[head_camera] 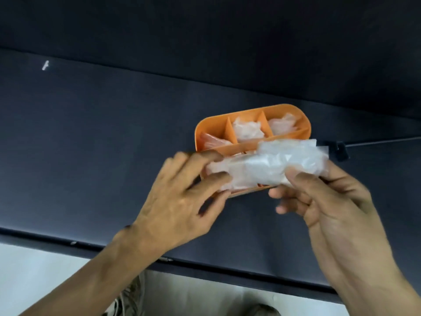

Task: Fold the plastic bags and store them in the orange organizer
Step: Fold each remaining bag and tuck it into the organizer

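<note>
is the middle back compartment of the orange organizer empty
No, the middle back compartment of the orange organizer already holds a folded plastic bag.

Four plastic bags [268, 169], one organizer [209, 126], two hands [180, 201].

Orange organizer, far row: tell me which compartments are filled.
All three hold bags. In the orange organizer, the left, middle and right far compartments each show crumpled plastic. The near row is hidden behind the held bag.

At your twelve o'clock: organizer [252, 114], plain orange, dividers the same orange. Folded bags [248, 132] in its far compartments: translucent white, tinged orange. Plastic bag [268, 165] you hold: clear, milky white, unpatterned. Table [91, 133]: matte dark navy-black. Floor [34, 270] at six o'clock: pale grey-white.
</note>
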The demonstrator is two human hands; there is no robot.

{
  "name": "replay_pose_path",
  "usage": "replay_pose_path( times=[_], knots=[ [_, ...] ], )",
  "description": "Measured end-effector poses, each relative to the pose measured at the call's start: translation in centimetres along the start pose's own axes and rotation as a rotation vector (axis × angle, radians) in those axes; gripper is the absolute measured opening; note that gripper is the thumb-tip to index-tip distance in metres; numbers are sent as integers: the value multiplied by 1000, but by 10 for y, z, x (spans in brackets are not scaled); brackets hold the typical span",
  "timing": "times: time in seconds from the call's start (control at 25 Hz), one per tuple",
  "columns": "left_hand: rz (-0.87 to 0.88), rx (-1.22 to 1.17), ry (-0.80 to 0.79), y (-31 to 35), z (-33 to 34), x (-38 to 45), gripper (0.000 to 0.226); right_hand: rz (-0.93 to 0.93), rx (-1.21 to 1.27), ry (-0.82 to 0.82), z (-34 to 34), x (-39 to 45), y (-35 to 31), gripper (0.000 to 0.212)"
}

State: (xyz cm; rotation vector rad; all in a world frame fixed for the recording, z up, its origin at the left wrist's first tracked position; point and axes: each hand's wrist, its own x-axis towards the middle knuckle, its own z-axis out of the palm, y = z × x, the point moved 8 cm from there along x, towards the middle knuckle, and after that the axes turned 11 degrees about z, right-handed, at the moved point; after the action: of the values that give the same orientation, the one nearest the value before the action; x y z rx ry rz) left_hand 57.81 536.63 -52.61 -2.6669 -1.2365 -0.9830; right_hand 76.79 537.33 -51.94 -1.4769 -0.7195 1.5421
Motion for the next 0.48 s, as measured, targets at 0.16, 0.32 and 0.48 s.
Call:
replay_pose_path(
  times=[0.16,0.32,0.48],
  knots=[
    [-187,182,-239,-34,3,28,65,-79,-13,68,-7,1,-10,9],
    [-339,82,-505,-51,29,38,58,-165,46,57,-2,4,-21,12],
    [-363,-125,-224,-48,20,28,20,-365,-173,54,22,19,-31,15]
  ],
)
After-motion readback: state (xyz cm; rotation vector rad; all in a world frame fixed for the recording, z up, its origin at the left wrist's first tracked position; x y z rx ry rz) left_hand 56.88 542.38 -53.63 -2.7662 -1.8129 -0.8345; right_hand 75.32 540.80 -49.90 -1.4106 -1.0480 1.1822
